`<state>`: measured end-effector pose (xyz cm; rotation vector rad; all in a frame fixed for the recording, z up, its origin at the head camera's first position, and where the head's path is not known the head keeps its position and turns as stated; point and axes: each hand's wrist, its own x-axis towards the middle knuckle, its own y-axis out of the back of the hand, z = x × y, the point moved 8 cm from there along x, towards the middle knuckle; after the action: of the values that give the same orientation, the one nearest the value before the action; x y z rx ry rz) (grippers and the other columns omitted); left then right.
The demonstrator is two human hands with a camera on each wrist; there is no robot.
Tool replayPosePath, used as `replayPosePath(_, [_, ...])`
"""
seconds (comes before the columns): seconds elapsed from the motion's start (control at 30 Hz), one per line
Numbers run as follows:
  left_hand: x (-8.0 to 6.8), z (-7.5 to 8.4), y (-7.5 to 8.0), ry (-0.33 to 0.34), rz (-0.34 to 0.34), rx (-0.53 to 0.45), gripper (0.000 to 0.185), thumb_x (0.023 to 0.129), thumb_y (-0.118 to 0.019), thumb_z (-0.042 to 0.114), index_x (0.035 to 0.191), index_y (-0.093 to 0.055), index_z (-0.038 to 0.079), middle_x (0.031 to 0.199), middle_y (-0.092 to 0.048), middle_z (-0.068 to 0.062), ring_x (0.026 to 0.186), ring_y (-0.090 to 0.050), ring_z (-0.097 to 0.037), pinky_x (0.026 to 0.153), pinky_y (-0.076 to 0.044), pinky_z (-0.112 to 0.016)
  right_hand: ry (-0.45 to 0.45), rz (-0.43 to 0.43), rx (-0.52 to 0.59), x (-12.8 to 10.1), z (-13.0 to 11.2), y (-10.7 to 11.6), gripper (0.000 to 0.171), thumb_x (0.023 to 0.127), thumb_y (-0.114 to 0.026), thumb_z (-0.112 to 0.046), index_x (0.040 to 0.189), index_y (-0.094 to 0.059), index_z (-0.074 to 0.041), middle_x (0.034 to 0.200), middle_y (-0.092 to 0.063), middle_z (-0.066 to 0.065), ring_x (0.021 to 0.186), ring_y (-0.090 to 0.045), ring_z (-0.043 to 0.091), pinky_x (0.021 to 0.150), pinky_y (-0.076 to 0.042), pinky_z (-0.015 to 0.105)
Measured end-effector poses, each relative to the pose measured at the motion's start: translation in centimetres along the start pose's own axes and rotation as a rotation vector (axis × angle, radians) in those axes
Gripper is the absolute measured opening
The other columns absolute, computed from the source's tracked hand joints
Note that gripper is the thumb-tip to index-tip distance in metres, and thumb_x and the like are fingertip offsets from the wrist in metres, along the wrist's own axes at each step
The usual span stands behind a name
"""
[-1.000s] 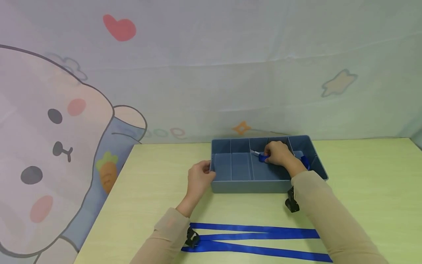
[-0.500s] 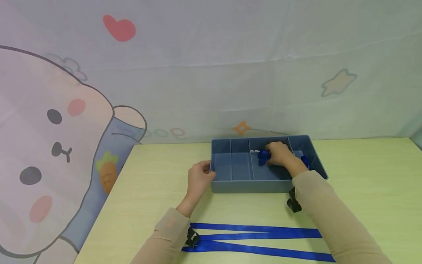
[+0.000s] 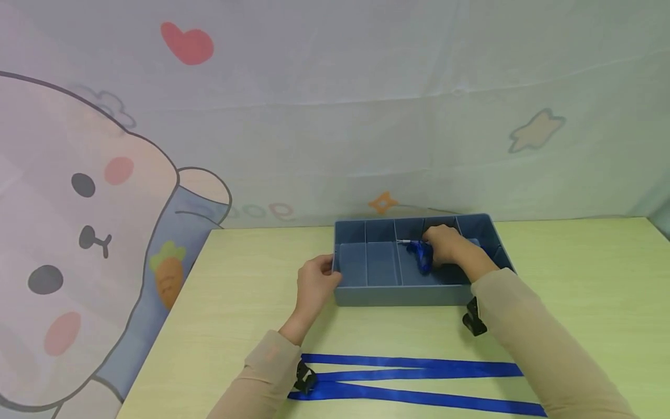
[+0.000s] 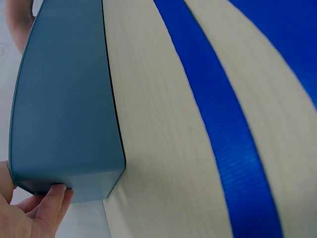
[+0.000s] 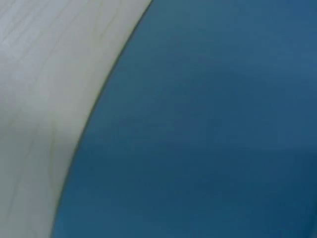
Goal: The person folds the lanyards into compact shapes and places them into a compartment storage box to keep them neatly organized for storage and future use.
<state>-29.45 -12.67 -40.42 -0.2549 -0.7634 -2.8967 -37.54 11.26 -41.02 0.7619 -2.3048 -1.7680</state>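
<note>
L hand (image 3: pixel 316 283) gripping left end of grey divided tray (image 3: pixel 366 294), R hand (image 3: pixel 445 247) inside tray, fingers closed on bunched blue strap (image 3: pixel 421 256), long blue ribbon (image 3: pixel 419 368) on table (image 3: pixel 235 314) nearby

A pale wooden table (image 3: pixel 576 273) is set against a light fabric backdrop (image 3: pixel 335 105), which is hung behind it and creased in soft horizontal folds. A large cartoon rabbit (image 3: pixel 78 233) is printed on the left of the backdrop, with a small carrot (image 3: pixel 168 274) beside it. A red heart (image 3: pixel 187 43), an orange star (image 3: pixel 384 203) and a tan star (image 3: pixel 537 131) are scattered across the cloth. The scene is evenly lit.
</note>
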Motion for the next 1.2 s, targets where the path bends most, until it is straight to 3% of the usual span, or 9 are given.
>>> replayPosePath(0.13, [0.0,0.0,0.0,-0.003,-0.001,-0.007,0.033,0.076,-0.058,-0.007,0.108,-0.064,-0.009,0.098,-0.067,-0.022,0.084,-0.066,-0.025,0.069,-0.055,-0.034,0.033,-0.032,-0.004,-0.8,-0.8,0.6,0.03,0.07,-0.059,0.017,0.097,-0.066,0.005,0.082,-0.061,0.011,0.066,-0.046,0.02,0.06,-0.043,0.033])
replayPosePath(0.3, [0.0,0.0,0.0,0.003,-0.001,-0.006,0.033,0.076,-0.058,-0.007,0.108,-0.064,-0.009,0.098,-0.067,-0.022,0.084,-0.066,-0.025,0.069,-0.055,-0.034,0.07,0.012,0.032,-1.7,-1.3,2.3,0.035,0.075,-0.047,0.019,0.105,-0.064,0.011,0.096,-0.065,0.022,0.069,-0.047,0.021,0.065,-0.045,0.036])
replayPosePath(0.43, [0.0,0.0,0.0,0.003,-0.001,-0.005,0.033,0.076,-0.058,-0.007,0.108,-0.064,-0.009,0.098,-0.067,-0.022,0.084,-0.066,-0.026,0.069,-0.055,-0.034,0.109,0.06,0.085,-2.5,-1.3,3.7,0.036,0.075,-0.05,0.018,0.109,-0.061,0.014,0.102,-0.063,0.025,0.083,-0.059,0.029,0.074,-0.051,0.041])
replayPosePath(0.63, [0.1,0.2,0.0,-0.015,-0.005,0.011,0.032,0.075,-0.058,-0.008,0.107,-0.064,-0.009,0.099,-0.067,-0.022,0.085,-0.065,-0.027,0.072,-0.055,-0.036,0.192,0.125,0.148,-3.9,-1.0,5.4,0.032,0.079,-0.059,0.011,0.11,-0.06,0.015,0.101,-0.064,0.026,0.09,-0.062,0.036,0.077,-0.053,0.044])
replayPosePath(1.07, [0.5,0.5,-0.1,-0.028,-0.082,0.077,0.035,0.076,-0.059,-0.005,0.111,-0.061,-0.008,0.103,-0.065,-0.023,0.091,-0.065,-0.031,0.074,-0.055,-0.039,0.194,0.159,0.259,-7.8,0.8,6.8,0.033,0.087,-0.06,0.001,0.118,-0.058,0.009,0.107,-0.064,0.022,0.097,-0.061,0.035,0.076,-0.054,0.041])
replayPosePath(1.2, [0.5,0.5,0.0,-0.041,-0.115,0.073,0.035,0.079,-0.062,-0.001,0.113,-0.061,-0.008,0.106,-0.064,-0.023,0.093,-0.065,-0.032,0.075,-0.055,-0.038,0.196,0.164,0.275,-9.2,1.1,6.9,0.033,0.087,-0.06,0.0,0.119,-0.058,0.008,0.106,-0.065,0.02,0.092,-0.063,0.029,0.072,-0.054,0.035])
